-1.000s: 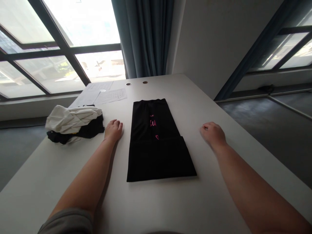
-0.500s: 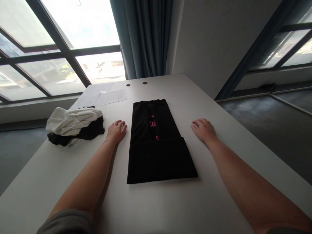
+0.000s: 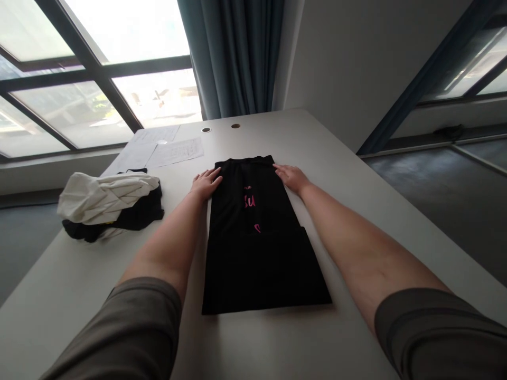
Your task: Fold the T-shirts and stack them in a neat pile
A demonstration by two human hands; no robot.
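Observation:
A black garment with pink lettering [image 3: 257,237] lies folded into a long strip on the white table [image 3: 336,174], its near end doubled over. My left hand [image 3: 206,182] rests at the strip's far left corner, fingers stretched out and touching the cloth edge. My right hand [image 3: 291,177] lies at the far right corner, fingers also extended onto the fabric. Neither hand grips anything.
A heap of white and black clothes [image 3: 106,203] sits at the table's left. Paper sheets [image 3: 166,150] lie at the far left by the window. Two cable holes [image 3: 220,127] mark the far edge. A blue curtain [image 3: 233,53] hangs behind.
Both hands have slid forward and inward from the table beside the garment's middle up to its far corners. The view has leaned forward over the table.

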